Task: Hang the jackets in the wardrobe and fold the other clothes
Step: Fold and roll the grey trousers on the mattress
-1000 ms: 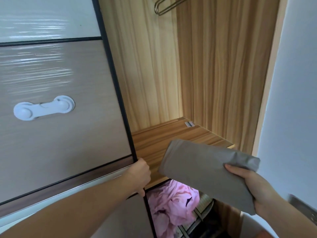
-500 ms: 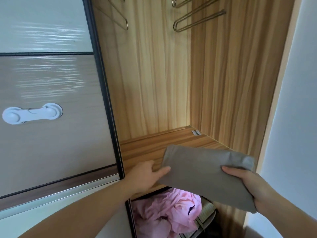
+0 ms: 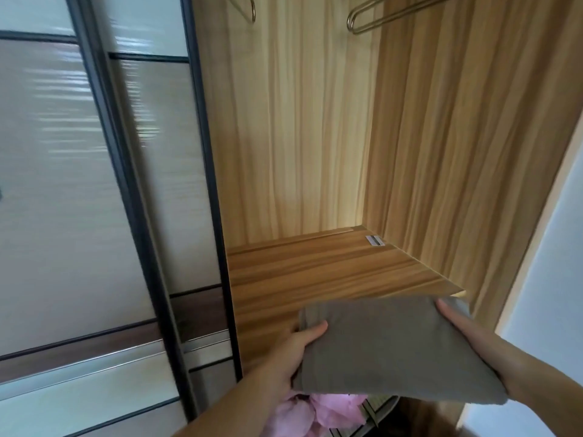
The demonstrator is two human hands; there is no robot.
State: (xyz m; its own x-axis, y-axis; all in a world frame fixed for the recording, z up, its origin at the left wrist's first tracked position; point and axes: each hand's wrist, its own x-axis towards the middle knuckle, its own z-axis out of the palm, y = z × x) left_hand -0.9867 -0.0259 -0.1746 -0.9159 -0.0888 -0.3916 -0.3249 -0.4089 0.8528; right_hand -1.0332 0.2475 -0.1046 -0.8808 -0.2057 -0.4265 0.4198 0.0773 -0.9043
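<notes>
I see my left hand (image 3: 295, 357) and my right hand (image 3: 492, 351) each gripping one side of the folded gray cloth (image 3: 394, 351), thumbs on top. The cloth is up in the air at the front edge of the wooden shelf (image 3: 315, 272) in the open wardrobe (image 3: 457, 152). Under it lies a pink cloth (image 3: 315, 411), and two metal hangers (image 3: 378, 14) hang up high.

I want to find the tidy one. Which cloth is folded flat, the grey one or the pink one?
The grey cloth is folded flat; both hands, left hand and right hand, hold it at the wooden shelf. The pink cloth lies crumpled below.
</notes>
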